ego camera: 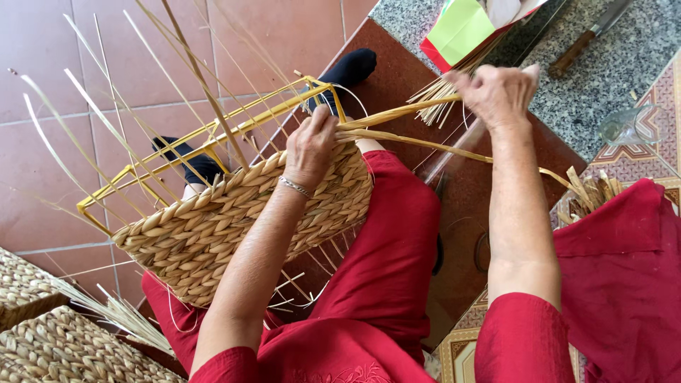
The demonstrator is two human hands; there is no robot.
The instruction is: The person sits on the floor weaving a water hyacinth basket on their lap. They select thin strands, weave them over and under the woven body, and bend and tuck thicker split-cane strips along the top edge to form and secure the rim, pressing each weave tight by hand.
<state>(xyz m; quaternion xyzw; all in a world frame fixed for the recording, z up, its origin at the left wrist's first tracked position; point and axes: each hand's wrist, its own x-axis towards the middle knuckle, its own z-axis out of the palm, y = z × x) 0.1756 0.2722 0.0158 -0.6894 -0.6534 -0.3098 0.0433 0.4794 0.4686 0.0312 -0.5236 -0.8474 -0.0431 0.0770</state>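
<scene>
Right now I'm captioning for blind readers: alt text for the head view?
The left hand presses a half-woven basket on the lap while the right hand pulls a straw strand taut. A knife lies on the stone floor.

Basket (pixel 213 227) on lap; knife (pixel 585 39) perhaps on stone, far right.

A home craft corner for basket weaving: terracotta floor tiles (pixel 57 85), a patterned tile border (pixel 642 152), finished woven baskets (pixel 50 340) stacked aside, loose straw bundles (pixel 443 85).
</scene>
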